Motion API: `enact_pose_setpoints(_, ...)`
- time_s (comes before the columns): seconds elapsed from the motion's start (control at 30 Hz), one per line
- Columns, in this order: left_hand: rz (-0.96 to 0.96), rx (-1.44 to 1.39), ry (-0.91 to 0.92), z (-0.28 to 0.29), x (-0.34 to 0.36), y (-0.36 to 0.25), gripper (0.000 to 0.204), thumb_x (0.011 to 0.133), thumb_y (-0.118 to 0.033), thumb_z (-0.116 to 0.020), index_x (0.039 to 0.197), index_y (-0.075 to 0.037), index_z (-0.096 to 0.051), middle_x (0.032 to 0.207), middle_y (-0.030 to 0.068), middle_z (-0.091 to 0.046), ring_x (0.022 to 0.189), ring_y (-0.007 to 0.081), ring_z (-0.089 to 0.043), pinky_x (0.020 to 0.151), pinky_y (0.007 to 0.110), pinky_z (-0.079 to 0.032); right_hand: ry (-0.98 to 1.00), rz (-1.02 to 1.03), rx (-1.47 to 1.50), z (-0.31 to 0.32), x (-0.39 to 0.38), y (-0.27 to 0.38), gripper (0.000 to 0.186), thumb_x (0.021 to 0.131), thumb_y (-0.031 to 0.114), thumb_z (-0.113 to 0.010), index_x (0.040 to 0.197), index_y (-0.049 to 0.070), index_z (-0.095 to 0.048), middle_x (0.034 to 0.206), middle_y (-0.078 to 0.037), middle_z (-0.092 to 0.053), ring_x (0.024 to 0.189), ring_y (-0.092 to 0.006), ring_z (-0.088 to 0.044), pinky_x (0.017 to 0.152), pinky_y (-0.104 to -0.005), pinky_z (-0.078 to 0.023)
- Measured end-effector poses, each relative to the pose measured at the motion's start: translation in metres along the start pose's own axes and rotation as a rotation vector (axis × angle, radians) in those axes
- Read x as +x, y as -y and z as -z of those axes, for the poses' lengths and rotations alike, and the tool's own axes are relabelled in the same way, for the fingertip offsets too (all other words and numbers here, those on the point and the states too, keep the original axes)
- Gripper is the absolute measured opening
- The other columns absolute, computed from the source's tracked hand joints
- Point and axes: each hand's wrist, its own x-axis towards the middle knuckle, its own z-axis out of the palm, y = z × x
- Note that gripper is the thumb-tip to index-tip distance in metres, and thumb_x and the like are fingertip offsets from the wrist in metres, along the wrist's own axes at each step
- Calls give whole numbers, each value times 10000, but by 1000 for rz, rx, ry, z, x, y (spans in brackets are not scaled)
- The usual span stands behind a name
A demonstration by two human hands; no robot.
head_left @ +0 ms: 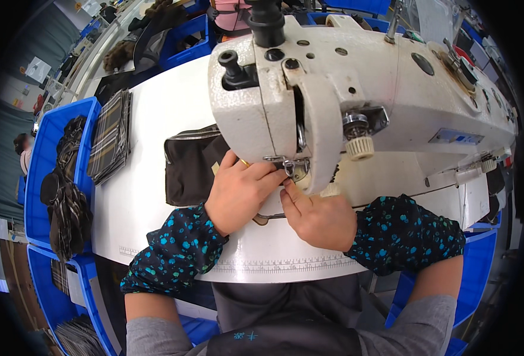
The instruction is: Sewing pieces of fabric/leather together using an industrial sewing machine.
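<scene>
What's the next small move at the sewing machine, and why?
I'd probably ease the right grip slightly back: its fingertips, like those of the left grip, sit very close to the presser foot. The needle's position isn't clear here, so extra clearance seems prudent.

Two hands point(235, 199), one zippered piece point(188, 172) — one sewing machine point(386, 77).

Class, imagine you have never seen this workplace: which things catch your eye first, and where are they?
The big white sewing machine dominates the upper middle and right. Just below its head, the left hand and right hand meet near the needle area, beside a dark zippered piece. Blue bins holding fabric line the left side.
</scene>
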Motion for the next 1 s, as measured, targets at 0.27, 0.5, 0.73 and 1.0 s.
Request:
enact_pose_setpoints(0.27,-51,-22,-48,5,-4,-1,337,724,-112,-749,1055,-180,-746,981,-57,-659,850,178,-627,771,346,-430,-34,-15,-3,4,-1,2,265,793,103,-660,1001,-45,-729,854,-141,-724,572,-135,-639,466,-281,-479)
enact_pose_setpoints(0.5,-87,33,-48,8,-1,-8,369,707,-98,-737,1070,-165,-758,987,-39,-649,882,191,-621,769,349,-444,-3,-26,-17,1,-6,6,278,787,95,-662,1024,-31,-732,821,-75,-638,559,-127,-606,438,-273,-446)
enact_pose_setpoints(0.73,-89,-43,-1,7,0,-4,344,714,-115,-682,1053,-110,-743,1008,-3,-637,933,198,-624,837,355,-481,-15,-7,11,0,-4,6,250,787,107,-668,986,-32,-731,622,14,-520,529,-118,-572,414,-273,-400)
enact_pose_setpoints(1.0,-82,31,31,9,4,-6,366,726,-101,-699,1085,-150,-747,997,-32,-657,936,181,-652,755,343,-485,36,27,-49,6,-7,9,277,786,125,-651,993,-43,-727,1017,-223,-737,502,-128,-583,438,-269,-434)
